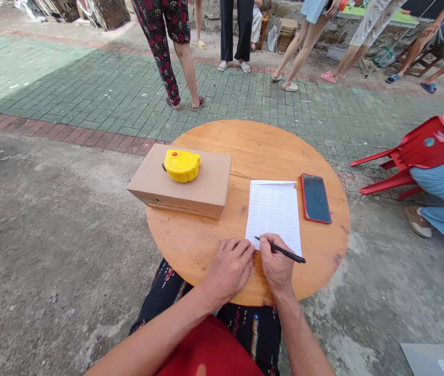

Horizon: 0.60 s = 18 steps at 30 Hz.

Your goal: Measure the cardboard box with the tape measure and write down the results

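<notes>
My right hand point(277, 263) grips a black pen point(280, 250), with the tip resting on the lower left of a white sheet of paper point(273, 211) covered in small print. My left hand point(229, 267) lies flat with its fingers stretched out on the round wooden table point(190, 245), its fingertips at the sheet's bottom left corner. A phone in a red case point(315, 198) lies face up to the right of the paper. On the left of the table sits a flat cardboard box point(214, 183), and a yellow tape measure point(181, 165) rests on top of it.
A person in pale blue trousers sits on a red plastic chair point(413, 154) at the right. Several people stand or sit on the green brick paving point(88, 89) beyond the table. Concrete ground surrounds the table. A grey board point(433, 357) lies at the bottom right.
</notes>
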Each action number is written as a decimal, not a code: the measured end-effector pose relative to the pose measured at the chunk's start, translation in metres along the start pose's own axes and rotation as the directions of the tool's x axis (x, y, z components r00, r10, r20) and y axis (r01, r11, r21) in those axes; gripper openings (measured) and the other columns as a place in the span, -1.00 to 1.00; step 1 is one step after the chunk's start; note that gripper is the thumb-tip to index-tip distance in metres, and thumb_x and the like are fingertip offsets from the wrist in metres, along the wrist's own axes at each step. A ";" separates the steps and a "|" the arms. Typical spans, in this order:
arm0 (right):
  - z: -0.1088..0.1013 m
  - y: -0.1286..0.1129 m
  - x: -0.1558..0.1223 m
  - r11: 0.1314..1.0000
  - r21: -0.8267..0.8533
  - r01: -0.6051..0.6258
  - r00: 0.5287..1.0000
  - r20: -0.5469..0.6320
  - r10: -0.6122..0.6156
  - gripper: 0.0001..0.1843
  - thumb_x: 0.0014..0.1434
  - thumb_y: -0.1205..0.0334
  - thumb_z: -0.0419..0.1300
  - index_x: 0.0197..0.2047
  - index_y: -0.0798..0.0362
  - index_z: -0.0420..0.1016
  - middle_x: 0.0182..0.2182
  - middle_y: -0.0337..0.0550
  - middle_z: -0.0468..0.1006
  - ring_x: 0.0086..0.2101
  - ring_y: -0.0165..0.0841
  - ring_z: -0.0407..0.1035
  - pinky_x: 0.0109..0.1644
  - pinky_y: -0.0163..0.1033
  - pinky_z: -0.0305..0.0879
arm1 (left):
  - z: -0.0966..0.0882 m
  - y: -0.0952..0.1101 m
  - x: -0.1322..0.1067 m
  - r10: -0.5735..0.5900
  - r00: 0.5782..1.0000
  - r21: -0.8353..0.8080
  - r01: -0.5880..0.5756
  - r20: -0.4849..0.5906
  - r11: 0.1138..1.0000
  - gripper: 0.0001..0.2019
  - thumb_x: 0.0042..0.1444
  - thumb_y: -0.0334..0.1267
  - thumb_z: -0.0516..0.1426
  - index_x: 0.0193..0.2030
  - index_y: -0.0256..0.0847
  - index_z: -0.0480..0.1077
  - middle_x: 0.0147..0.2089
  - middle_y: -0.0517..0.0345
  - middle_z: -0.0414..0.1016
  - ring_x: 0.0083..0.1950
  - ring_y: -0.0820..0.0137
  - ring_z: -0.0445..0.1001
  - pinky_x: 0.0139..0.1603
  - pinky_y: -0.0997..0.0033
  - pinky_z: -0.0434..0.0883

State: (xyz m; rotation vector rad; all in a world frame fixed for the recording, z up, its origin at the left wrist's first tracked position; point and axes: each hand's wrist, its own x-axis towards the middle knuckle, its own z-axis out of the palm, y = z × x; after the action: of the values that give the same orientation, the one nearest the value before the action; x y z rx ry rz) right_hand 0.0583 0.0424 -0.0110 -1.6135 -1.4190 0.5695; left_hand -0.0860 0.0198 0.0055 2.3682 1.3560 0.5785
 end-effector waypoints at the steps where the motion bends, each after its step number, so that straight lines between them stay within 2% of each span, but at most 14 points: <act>1: 0.000 0.000 0.000 1.000 -0.002 0.001 1.000 -0.002 -0.001 -0.81 0.20 0.22 0.11 -0.41 0.05 0.47 -0.55 -0.28 0.49 -0.51 -0.38 0.33 -0.38 -0.31 0.29 | 0.000 0.000 0.000 0.000 1.000 0.002 0.000 -0.003 1.000 -0.77 0.28 -0.36 0.01 0.05 -0.21 0.34 -0.01 0.02 0.46 0.04 0.23 0.32 0.06 0.15 0.34; 18: -0.002 0.001 -0.001 1.000 0.007 0.002 1.000 0.012 -0.002 -0.82 0.17 0.25 0.11 -0.44 0.04 0.46 -0.55 -0.27 0.50 -0.51 -0.38 0.34 -0.37 -0.30 0.30 | 0.002 0.000 -0.001 0.001 1.000 0.013 0.000 -0.016 1.000 -0.77 0.28 -0.35 0.01 0.04 -0.19 0.34 -0.02 0.01 0.46 0.04 0.23 0.33 0.05 0.14 0.35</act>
State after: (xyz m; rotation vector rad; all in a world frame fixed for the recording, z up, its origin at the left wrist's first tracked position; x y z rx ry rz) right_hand 0.0600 0.0412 -0.0109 -1.6055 -1.4256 0.5837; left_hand -0.0855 0.0192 0.0041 2.3790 1.3700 0.5917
